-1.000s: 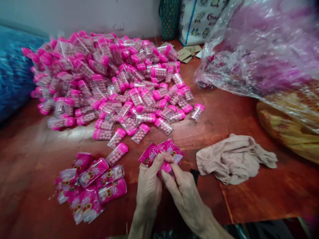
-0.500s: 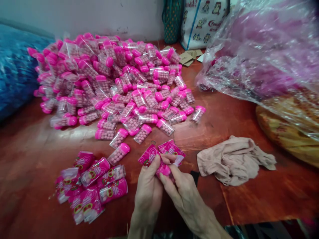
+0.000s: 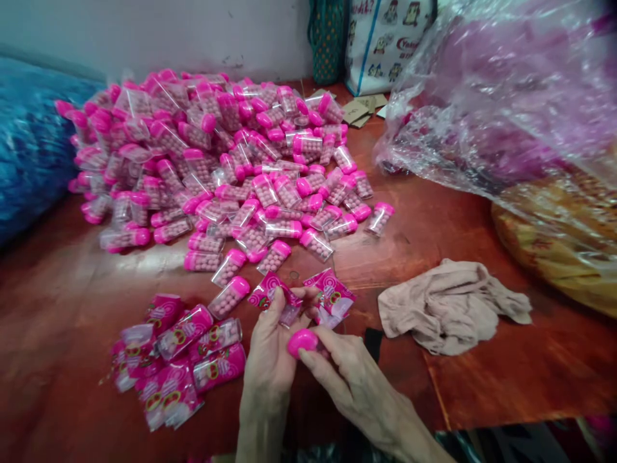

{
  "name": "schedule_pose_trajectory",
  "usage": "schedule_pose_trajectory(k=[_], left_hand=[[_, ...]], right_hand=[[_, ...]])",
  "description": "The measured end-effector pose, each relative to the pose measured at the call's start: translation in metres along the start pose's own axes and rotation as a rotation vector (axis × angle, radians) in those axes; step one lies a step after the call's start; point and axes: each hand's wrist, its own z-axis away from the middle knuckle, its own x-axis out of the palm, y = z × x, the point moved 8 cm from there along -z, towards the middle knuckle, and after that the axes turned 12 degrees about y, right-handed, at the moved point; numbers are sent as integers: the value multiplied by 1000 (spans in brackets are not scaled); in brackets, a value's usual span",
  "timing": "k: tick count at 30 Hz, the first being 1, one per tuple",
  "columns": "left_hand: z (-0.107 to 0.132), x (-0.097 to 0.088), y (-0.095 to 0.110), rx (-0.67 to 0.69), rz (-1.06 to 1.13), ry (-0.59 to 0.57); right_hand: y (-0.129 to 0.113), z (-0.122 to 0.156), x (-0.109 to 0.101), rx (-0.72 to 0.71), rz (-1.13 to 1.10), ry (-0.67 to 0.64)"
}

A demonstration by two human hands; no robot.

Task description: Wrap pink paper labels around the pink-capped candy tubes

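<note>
Between thumb and fingers, my left hand (image 3: 272,360) pinches a pink printed plastic sleeve (image 3: 270,290), its clear end hanging toward the palm. My right hand (image 3: 351,379) grips a small candy bottle with a pink cap (image 3: 303,343); the fingers hide most of its body. The cap points left, close to the left palm. Just beyond the fingers lie more pink printed sleeves (image 3: 332,292) on the table. To the left of my hands is a small heap of candy bottles in printed sleeves (image 3: 186,331).
A large pile of unsleeved pink-capped candy bottles (image 3: 207,167) covers the back left of the red-brown table (image 3: 62,308). A crumpled beige cloth (image 3: 453,308) lies at right. Clear plastic wrapping (image 3: 482,109) fills the back right, a blue bag (image 3: 33,141) the left edge.
My hands have moved apart slightly. The left hand has shifted left with the sleeve, and the pink-capped bottle in my right hand now shows clear of it.
</note>
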Motion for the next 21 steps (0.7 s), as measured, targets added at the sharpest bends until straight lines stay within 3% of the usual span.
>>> schedule_pose_trajectory(k=[3,6,9,14,21], left_hand=[[0,-1,1,-6,-23,17],[1,-2,-2,-10,-45,1],[2,2,-4,22,-68,-87],[7,5,-2,127,-120,-214],[17,9,-3,234,-272,-217]], right_hand=[[-1,5,2,16,-25,-123],[4,9,3,53,9,-159],[7,11,2,87,56,-164],[11,13,4,109,132,-300],[14,25,7,79,197,-307]])
